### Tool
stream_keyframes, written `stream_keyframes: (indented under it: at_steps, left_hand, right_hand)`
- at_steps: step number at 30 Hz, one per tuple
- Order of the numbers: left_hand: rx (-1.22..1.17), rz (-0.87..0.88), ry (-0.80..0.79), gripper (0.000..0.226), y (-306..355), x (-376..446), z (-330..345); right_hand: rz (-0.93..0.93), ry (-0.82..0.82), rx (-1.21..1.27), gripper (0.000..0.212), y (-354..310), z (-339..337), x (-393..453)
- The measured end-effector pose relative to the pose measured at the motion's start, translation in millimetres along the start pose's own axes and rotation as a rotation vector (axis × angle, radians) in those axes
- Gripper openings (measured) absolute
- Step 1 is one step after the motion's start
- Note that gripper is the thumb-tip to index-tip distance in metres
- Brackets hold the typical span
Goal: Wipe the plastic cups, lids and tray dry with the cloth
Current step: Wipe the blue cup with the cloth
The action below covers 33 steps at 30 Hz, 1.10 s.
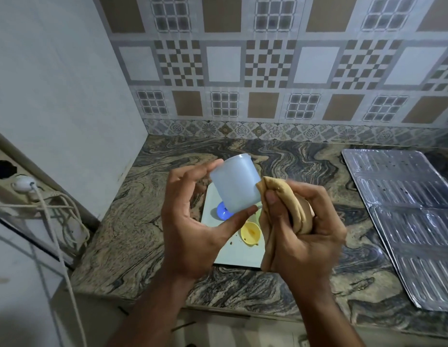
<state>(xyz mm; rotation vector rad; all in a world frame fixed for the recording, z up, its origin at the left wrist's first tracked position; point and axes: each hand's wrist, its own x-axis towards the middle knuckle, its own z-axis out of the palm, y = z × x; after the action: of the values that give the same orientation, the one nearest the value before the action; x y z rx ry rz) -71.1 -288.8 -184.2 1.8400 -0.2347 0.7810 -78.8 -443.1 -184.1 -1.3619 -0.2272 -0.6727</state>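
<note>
My left hand (190, 221) holds a pale blue translucent plastic cup (234, 182) between thumb and fingertips, tilted, above the tray. My right hand (303, 229) grips a bunched tan cloth (290, 204) whose top fold touches the cup's right side. Below the hands lies a white rectangular tray (233, 256) on the counter. On it sit a blue lid (223, 212), partly hidden by the cup, and a yellow lid (250, 232) with brownish marks. Small crumbs dot the tray near the yellow lid.
The marbled stone counter (133, 221) meets a patterned tile wall behind. A ribbed metal sheet (405, 216) lies at the right. At the left, a white wall, a socket strip with a white plug (24, 183) and hanging cords (65, 221).
</note>
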Motion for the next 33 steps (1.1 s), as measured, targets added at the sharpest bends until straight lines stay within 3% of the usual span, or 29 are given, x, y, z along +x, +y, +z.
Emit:
stream_keyframes:
  at_steps: [5,9,13,19,26,33]
  left_hand:
    - [0.093,0.049,-0.036,0.069,1.3,-2.2,1.5]
    - [-0.071,0.065,-0.063,0.070,-6.4,-2.9,0.0]
    - [-0.235,-0.037,-0.096,0.072,2.2,-5.0,-0.2]
    - [-0.418,-0.139,-0.047,0.072,6.0,-8.1,6.2]
    - [-0.135,-0.102,-0.125,0.070,-3.2,-7.3,0.4]
    - [-0.177,-0.005,-0.213,0.073,-1.0,-2.1,-3.4]
  right_hand:
    - [-0.028,-0.033,-0.043,0.017,1.2,-4.1,4.9]
    - [0.015,-0.069,-0.068,0.010,-3.0,-1.4,21.3]
    - [0.108,-0.022,-0.009,0.007,0.7,-3.2,38.5]
    - [0.051,-0.040,0.032,0.012,-8.7,-3.9,6.9]
    - [0.002,-0.035,-0.038,0.021,-2.7,-3.5,3.0]
    - [0.120,-0.016,-0.025,0.009,3.9,-8.2,25.7]
